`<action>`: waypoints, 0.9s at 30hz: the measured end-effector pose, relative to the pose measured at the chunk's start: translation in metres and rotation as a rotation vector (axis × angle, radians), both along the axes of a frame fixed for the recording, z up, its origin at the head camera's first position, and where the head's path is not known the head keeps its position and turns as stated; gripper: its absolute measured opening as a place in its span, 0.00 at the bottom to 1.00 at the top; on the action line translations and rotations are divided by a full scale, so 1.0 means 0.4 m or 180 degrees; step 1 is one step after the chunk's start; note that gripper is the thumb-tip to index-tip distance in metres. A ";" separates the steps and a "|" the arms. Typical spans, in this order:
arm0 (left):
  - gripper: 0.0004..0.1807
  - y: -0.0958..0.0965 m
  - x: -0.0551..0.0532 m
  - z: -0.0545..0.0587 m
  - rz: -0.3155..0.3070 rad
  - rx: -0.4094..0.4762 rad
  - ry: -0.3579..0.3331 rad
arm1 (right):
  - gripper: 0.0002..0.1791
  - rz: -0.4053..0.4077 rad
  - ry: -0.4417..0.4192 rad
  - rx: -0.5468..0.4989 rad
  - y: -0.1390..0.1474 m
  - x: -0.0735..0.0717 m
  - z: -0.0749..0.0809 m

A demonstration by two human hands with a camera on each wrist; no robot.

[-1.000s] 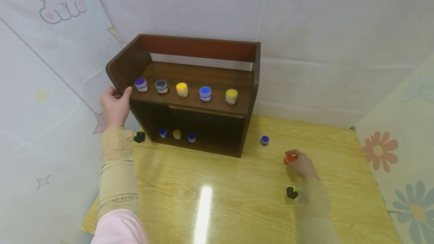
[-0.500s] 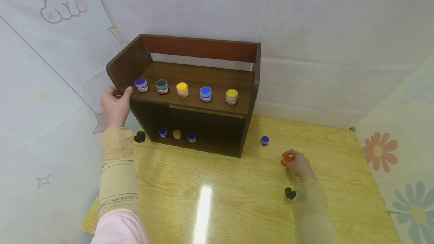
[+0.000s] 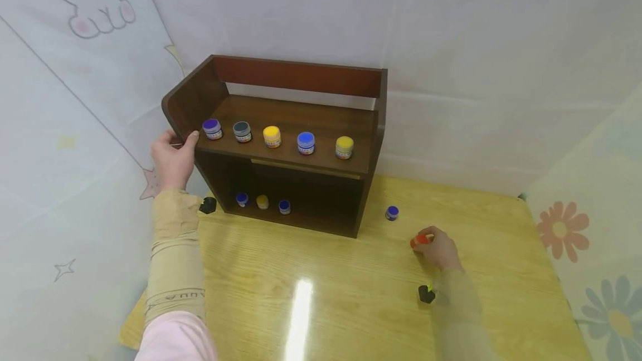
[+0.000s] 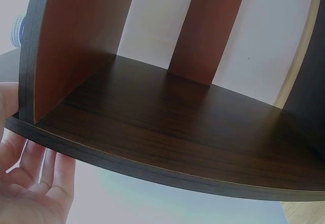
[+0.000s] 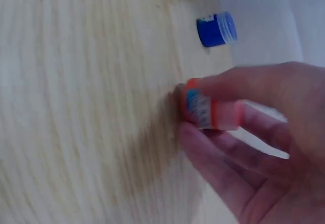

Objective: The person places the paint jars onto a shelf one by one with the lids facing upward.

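My right hand (image 3: 438, 247) pinches a small red paint jar (image 3: 419, 241) between thumb and fingers, close over the tabletop. In the right wrist view the red jar (image 5: 200, 107) is tipped sideways, its label showing. A blue paint jar (image 3: 392, 213) stands on the table between that hand and the shelf. At the left my left hand (image 3: 173, 157) grips the side panel of the dark brown shelf (image 3: 281, 157), thumb at the middle board's front edge. The left wrist view shows its fingers (image 4: 61, 176) outside the panel.
Along the middle board stand purple, dark grey, yellow, blue and another yellow jar (image 3: 344, 147). Two blue jars and a yellow one (image 3: 262, 201) sit in the lower compartment. White sheeting (image 3: 476, 71) hangs behind the wooden table (image 3: 351, 299).
My right hand has moved slightly left and toward me with the red jar. The left hand keeps its grip on the shelf. The whole head view has shifted a little.
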State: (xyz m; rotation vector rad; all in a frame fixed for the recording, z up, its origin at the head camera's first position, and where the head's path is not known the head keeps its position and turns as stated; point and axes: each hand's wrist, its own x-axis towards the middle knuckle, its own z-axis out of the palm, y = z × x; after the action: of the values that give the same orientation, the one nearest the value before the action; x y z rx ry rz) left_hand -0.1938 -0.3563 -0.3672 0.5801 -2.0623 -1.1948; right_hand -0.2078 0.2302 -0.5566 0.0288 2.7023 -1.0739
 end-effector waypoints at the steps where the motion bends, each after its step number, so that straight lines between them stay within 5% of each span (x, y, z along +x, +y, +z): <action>1: 0.24 0.000 -0.001 -0.001 -0.0003 -0.0002 -0.0006 | 0.21 -0.0062 0.0049 -0.0020 -0.003 0.002 -0.003; 12: 0.22 -0.001 -0.003 -0.006 0.0027 -0.0006 0.0045 | 0.26 -0.0414 0.0223 -0.0405 -0.030 0.008 0.025; 27: 0.20 0.001 -0.005 -0.002 0.0033 0.0067 0.0076 | 0.22 -0.0040 0.0754 -0.0389 -0.056 0.014 0.069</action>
State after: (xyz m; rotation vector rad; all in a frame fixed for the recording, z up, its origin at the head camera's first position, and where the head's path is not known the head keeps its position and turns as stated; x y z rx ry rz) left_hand -0.1957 -0.3561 -0.3679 0.5830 -2.0267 -1.2133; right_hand -0.2023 0.2080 -0.5291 -0.1092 2.8378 -1.3206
